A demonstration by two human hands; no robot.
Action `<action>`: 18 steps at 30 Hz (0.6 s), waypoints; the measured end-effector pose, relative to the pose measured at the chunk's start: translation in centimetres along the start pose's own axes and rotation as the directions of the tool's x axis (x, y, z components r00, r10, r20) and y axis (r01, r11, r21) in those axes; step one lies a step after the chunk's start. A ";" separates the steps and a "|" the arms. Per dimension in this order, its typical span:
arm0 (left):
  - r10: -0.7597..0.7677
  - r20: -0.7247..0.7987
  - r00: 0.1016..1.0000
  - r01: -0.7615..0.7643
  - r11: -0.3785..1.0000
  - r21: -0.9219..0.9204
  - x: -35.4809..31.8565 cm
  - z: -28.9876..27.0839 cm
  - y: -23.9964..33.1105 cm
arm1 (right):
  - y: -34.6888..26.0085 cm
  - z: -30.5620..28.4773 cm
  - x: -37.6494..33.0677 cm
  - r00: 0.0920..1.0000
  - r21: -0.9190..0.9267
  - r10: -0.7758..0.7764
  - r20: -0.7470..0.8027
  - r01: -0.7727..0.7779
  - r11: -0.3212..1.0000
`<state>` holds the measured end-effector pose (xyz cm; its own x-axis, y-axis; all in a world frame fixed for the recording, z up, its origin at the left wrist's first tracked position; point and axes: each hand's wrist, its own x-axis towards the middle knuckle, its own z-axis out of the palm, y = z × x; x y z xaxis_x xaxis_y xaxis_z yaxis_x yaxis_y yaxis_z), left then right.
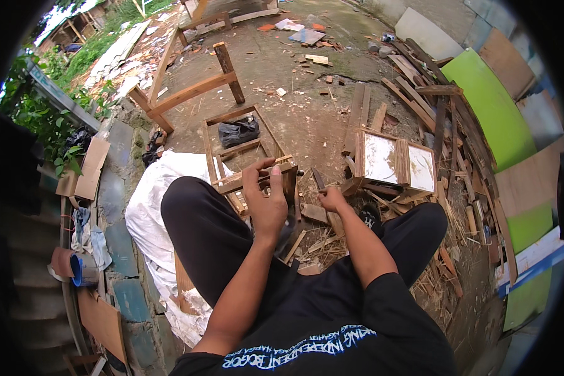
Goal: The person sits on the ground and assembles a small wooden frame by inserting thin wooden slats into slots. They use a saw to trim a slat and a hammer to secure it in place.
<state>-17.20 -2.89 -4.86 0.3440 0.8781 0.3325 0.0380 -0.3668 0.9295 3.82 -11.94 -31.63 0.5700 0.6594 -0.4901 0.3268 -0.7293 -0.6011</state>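
A slatted wooden frame (210, 141) stands in front of me, its near end by my left knee. My left hand (266, 200) is at that near end, fingers curled and thumb up against the wood; the fingertips are partly hidden. To the right of it, my right hand (333, 199) is closed round a dark stick-like tool (318, 178) that slants up and left toward the frame. Its exact kind is too unclear to name. Inside the far part of the frame shows a black plastic bag (238, 131).
A wooden box with white panels (380, 158) sits right of my hands. Scrap wood (413, 103) piles up along the right, beside a green board (482, 103). A white sheet (150, 200) lies left of my knee. Farther ahead stands another wooden frame (194, 89).
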 end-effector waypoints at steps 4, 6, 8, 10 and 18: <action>-0.044 -0.001 0.999 0.044 0.996 -0.083 0.1 -1.0 -0.1 | -1.0 -2.3 -4.2 0.988 0.038 -0.025 -0.153 0.031 0.999; -0.113 0.015 0.993 0.114 0.984 -0.134 0.2 0.0 -0.4 | 0.8 -3.5 -5.8 0.976 0.047 0.031 -0.214 -0.022 0.999; -0.165 0.073 0.984 0.177 0.965 -0.195 0.3 1.3 -0.2 | 1.9 -4.7 -7.5 0.962 0.064 0.075 -0.262 -0.060 0.996; -0.210 0.169 0.963 0.250 0.930 -0.269 0.1 3.2 -0.2 | 3.0 -5.9 -9.7 0.945 0.093 0.121 -0.305 -0.097 0.991; -0.143 0.713 0.687 0.373 0.911 -0.177 -3.3 11.3 0.0 | 8.0 -7.3 -18.7 0.773 0.320 0.319 -0.548 -0.159 0.934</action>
<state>-7.77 -9.24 -7.76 0.8994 0.4367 -0.0178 -0.0032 0.0473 0.9989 1.29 -31.46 -22.65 0.9582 0.1770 -0.2247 -0.0263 -0.7278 -0.6853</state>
